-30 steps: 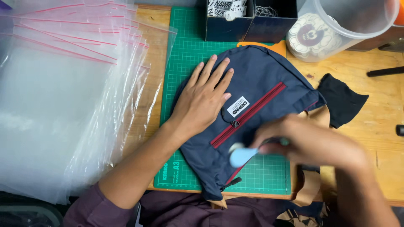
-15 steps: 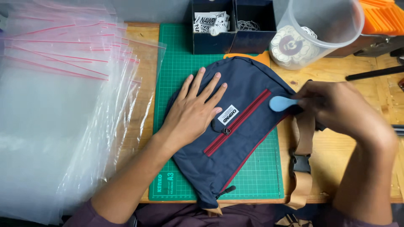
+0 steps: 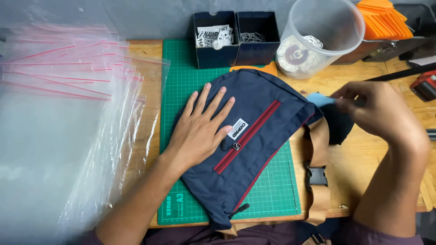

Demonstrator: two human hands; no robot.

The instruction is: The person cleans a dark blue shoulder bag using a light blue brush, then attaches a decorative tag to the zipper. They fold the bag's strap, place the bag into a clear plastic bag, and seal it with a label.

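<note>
A navy blue sling bag [image 3: 259, 131] with a dark red zipper and a small white label lies on a green cutting mat [image 3: 181, 90]. My left hand [image 3: 200, 129] rests flat on the bag's left half, fingers spread. My right hand [image 3: 379, 111] hovers to the right of the bag, pinching a small light blue tool [image 3: 318, 99] near the bag's upper right corner. A tan strap with a black buckle [image 3: 316, 176] trails from the bag's right side. A black cloth [image 3: 338, 124] lies under my right hand.
A stack of clear zip bags with red seals [image 3: 63, 118] covers the left of the wooden table. At the back stand two dark boxes [image 3: 236, 38], a clear plastic tub of round stickers [image 3: 313, 41] and orange pieces [image 3: 386, 20]. A red object [image 3: 427, 86] sits far right.
My right hand has carried the light blue tool from the bag's lower front up and off past its right edge. My left hand has stayed flat on the bag.
</note>
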